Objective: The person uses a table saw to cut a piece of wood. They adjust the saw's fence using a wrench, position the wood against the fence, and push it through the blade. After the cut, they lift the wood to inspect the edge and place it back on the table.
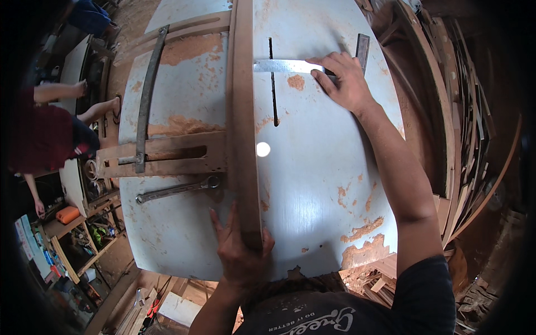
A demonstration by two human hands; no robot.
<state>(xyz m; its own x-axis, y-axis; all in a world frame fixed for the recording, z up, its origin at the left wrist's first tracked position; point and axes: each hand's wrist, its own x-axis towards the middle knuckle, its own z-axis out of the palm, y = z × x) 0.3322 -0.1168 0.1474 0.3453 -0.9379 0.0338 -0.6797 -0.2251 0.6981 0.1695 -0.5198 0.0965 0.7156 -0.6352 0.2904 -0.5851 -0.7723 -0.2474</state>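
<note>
A long wooden fence runs lengthwise over a worn white tabletop. My left hand grips the fence's near end, fingers and thumb on either side. My right hand holds a metal square, its silver blade lying crosswise over a narrow slot and reaching the fence. Part of its dark stock shows beyond my fingers. Left of the fence are two slotted wooden arms joined by a dark metal bar. A wrench lies below the nearer arm.
A co-worker in a dark red top is at the left, near shelves holding tools and an orange object. Another person's blue clothing shows at upper left. Stacked wooden boards line the right. Wood scraps lie below.
</note>
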